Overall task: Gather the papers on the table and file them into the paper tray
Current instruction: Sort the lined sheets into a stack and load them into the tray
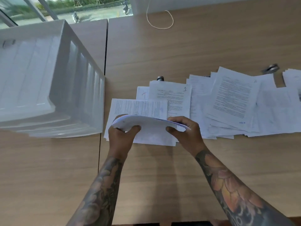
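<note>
A thin stack of white printed papers (151, 124) is lifted and bowed upward just above the table. My left hand (121, 136) grips its left end, thumb on top. My right hand (185, 130) grips its right end. More printed sheets (232, 101) lie spread and overlapping on the wooden table to the right, one marked "1" (172, 95). The white plastic paper tray (78, 82), several tiers tall, stands to the left of my hands; its top tier holds no papers.
The wooden table (179, 51) has a dark seam (104, 79) beside the tray. A small metal cylinder (160, 78) sits behind the papers, another metal piece (271, 69) lies far right. A looped cord (160, 20) hangs at the back by a window.
</note>
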